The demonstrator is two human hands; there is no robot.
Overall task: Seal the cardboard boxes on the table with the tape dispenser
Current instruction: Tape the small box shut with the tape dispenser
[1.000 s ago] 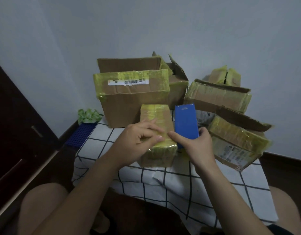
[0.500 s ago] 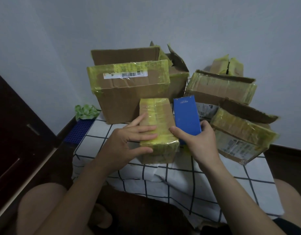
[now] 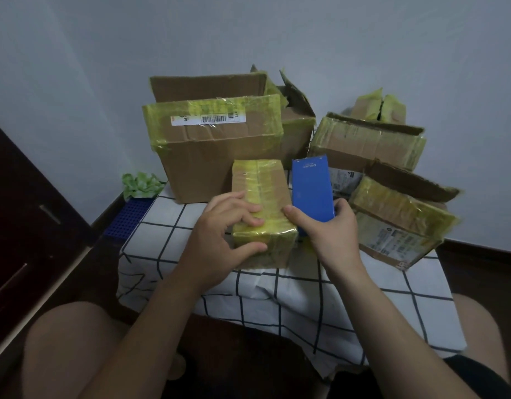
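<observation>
Gripping: left hand point(image 3: 219, 230) box point(image 3: 264, 180), right hand point(image 3: 330, 236) dispenser point(image 3: 311, 191), probably | checked tablecloth point(image 3: 291, 298) | grey wall point(image 3: 248, 33)

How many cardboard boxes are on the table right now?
6. The small box at front centre; barcoded box behind it; open-flapped box further back; near right box; far right box; back-right box. More may be hidden behind.
</observation>
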